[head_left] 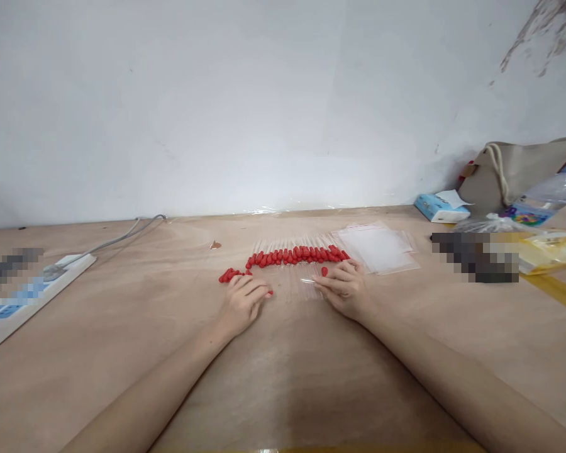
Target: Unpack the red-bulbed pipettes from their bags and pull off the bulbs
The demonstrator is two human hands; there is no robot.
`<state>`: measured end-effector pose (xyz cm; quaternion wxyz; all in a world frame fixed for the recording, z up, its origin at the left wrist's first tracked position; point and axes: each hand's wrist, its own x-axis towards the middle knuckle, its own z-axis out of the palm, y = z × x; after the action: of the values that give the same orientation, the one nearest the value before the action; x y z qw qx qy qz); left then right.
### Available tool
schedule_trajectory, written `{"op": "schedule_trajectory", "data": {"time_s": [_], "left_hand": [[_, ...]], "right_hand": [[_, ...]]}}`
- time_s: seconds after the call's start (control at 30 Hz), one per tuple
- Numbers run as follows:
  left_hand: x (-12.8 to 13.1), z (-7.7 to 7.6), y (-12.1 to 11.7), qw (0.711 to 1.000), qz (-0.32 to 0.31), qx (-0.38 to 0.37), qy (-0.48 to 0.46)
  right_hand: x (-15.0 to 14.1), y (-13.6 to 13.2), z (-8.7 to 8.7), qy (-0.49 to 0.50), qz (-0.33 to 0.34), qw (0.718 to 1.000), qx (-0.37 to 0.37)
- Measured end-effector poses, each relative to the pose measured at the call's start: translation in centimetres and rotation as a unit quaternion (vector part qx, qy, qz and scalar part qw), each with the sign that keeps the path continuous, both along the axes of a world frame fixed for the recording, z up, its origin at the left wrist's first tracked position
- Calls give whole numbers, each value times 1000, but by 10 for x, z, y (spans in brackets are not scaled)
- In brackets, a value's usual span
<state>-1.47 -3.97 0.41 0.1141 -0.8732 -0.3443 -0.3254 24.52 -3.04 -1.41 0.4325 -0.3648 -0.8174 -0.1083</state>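
Note:
My left hand (246,303) is closed in a pinch, with a small red piece (270,292) showing at its fingertips. Beside its knuckles lies a little pile of red pieces (229,275). My right hand (346,288) pinches a thin clear tube (306,280) that points toward the left hand. One red bulb-shaped piece (324,271) shows by the right fingers; whether they touch it I cannot tell. Just beyond both hands runs a row of red bulb-shaped pieces (292,255) with clear thin tubes (287,242) behind them. More clear tubes (290,283) lie between my hands.
Flat clear plastic bags (377,246) lie right of the row. A blue tissue pack (441,206), a grey bag (523,170), a plastic bottle (547,195) and a yellow packet (554,251) stand farther right. A white power strip (9,314) with a grey cable (117,236) is at left.

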Motion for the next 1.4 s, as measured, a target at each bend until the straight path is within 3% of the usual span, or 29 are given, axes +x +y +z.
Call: {"op": "schedule_trajectory", "data": {"time_s": [0.1,0.2,0.27,0.4,0.6,0.77,0.97,1.17,1.4], "left_hand": [[-16,8,10,995,28,-29,-90],[-37,15,26,975,127,-72,-165],[-52,19,36,954,176,-146,-195],[-72,23,46,911,207,-293,-205],[-69,19,44,911,220,-296,-184],[-60,15,39,929,185,-282,-154],[-59,14,40,929,193,-273,-158],[-49,24,57,917,271,-272,-111],[-32,30,83,890,278,-355,-75]], "right_hand": [[-1,5,-2,25,-33,998,-46],[-10,7,0,40,-57,994,-87],[-19,8,4,49,-71,990,-108],[-33,14,8,28,-105,990,-88],[-45,19,1,-31,-119,992,-40],[-50,10,-1,-54,-98,991,-67],[-55,4,-3,-86,-87,986,-116],[-59,6,-5,-73,-90,986,-123],[-37,11,2,-33,-101,988,-110]]}}
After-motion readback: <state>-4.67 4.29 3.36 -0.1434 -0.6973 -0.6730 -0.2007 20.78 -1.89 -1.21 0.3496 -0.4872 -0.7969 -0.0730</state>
